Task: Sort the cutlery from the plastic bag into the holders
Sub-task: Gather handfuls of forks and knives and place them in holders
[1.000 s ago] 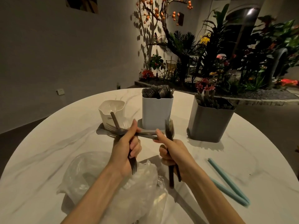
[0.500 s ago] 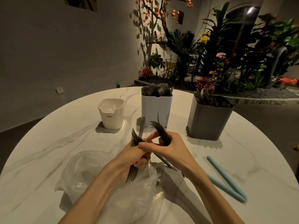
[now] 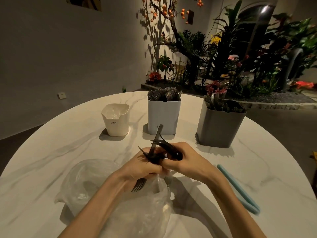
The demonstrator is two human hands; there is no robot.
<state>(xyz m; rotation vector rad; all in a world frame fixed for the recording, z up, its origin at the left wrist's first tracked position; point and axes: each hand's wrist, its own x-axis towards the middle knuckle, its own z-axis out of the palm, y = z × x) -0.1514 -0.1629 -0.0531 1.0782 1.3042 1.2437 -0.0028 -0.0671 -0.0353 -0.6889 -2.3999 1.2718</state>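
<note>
Both hands are meeting over the middle of the round marble-look table (image 3: pixel 51 152), whose pale top is streaked with faint grey veins. The left hand (image 3: pixel 142 167) is curling its fingers round a bundle of dark forks (image 3: pixel 152 155), with one set of tines sticking out beneath the palm and pointing down toward the bag. The right hand (image 3: pixel 187 160) is pressing in against it, fingers wrapped over the glossy black handles; I cannot count the pieces in the bundle, as they are overlapping and blurred.

Just under the wrists a clear plastic bag (image 3: pixel 89 179) is lying crumpled and shiny on the tabletop.

Three holders are standing in a row at the far side. The cream cup (image 3: pixel 116 121), small and rounded with a pouring notch, is sitting on the left and showing a pale inside. The white holder (image 3: pixel 163 115), square with soft corners, is standing in the middle, packed with metal cutlery. The grey holder (image 3: pixel 219 126), larger and matte, is standing on the right, holding dark pieces.

Two slim teal sticks (image 3: pixel 240 191) are lying on the table at the right, meeting at their near ends.
</note>
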